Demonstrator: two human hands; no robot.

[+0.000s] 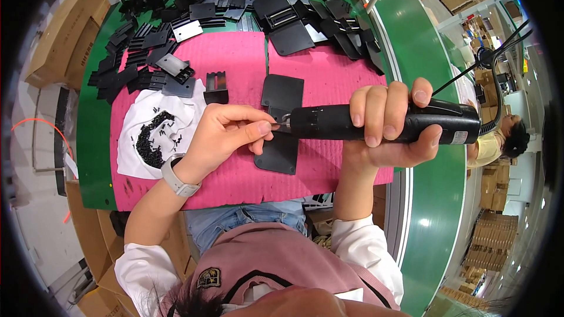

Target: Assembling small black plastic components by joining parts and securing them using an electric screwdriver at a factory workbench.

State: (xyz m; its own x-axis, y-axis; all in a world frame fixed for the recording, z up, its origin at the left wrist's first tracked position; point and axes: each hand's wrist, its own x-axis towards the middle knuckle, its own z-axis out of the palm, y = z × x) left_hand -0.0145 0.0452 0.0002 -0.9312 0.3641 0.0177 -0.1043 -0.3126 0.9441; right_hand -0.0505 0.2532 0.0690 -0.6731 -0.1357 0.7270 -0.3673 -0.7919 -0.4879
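The right hand [393,118], forearm upright, wraps one driver [329,122], held level. The left hand [238,135], angled inward, pinches thumb to finger at its bit [285,123]. One black part [277,154] lies below them on the pink mat [329,167]. Leftward, one cloth [132,155] bears screws [150,144], too many to count; black plates [291,38] heap across the bench [94,173].

Person wearing a dusty-pink vest [282,256] with black trim at six o'clock, dark-and-gold badge [209,277] and blue jeans [226,219] at seven, pale grey wristband [187,189] at eight, white sleeves [369,252].
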